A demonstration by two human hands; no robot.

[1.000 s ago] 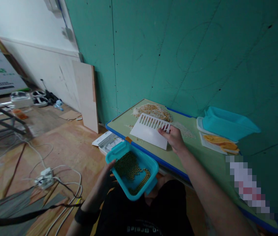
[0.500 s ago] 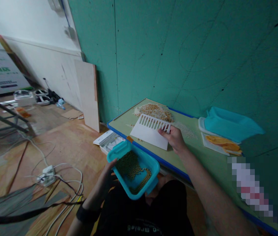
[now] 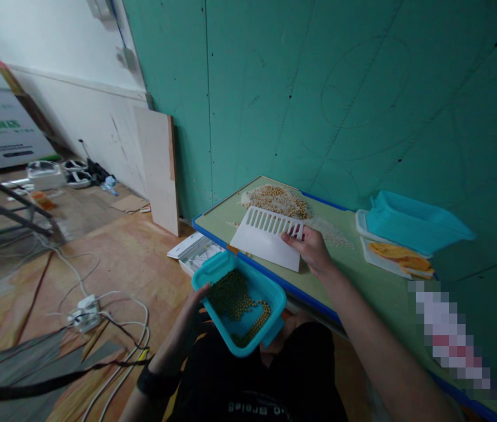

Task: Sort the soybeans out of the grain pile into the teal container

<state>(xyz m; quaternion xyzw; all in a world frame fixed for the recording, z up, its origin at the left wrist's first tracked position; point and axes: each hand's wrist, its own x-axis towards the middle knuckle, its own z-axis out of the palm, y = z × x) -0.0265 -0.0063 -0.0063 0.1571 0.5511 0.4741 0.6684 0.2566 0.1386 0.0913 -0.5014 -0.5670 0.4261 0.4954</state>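
Observation:
My left hand (image 3: 193, 313) grips the left rim of a blue plastic container (image 3: 277, 296), held over my lap beside the table's front edge. Green and yellowish beans lie inside it. With its thumb on the slotted end, my right hand (image 3: 312, 249) holds a white slotted scoop (image 3: 268, 241) above the green tabletop (image 3: 345, 281). Behind the scoop, a pile of yellow beans mixed with white grains (image 3: 277, 200) rests on the table. More white grains (image 3: 332, 232) are spread to the right of the pile.
On the table's right stand a blue bin (image 3: 415, 225) and a white tray (image 3: 365, 249) with an orange cloth (image 3: 400, 258). An open white box (image 3: 196, 253) is beneath the table's left edge. Cables and a power strip (image 3: 85, 313) lie on the floor. A green wall (image 3: 252, 88) rises behind.
The white scoop has shifted slightly toward the table's front edge and to the left in my right hand. My left hand and the blue container are nearly unmoved.

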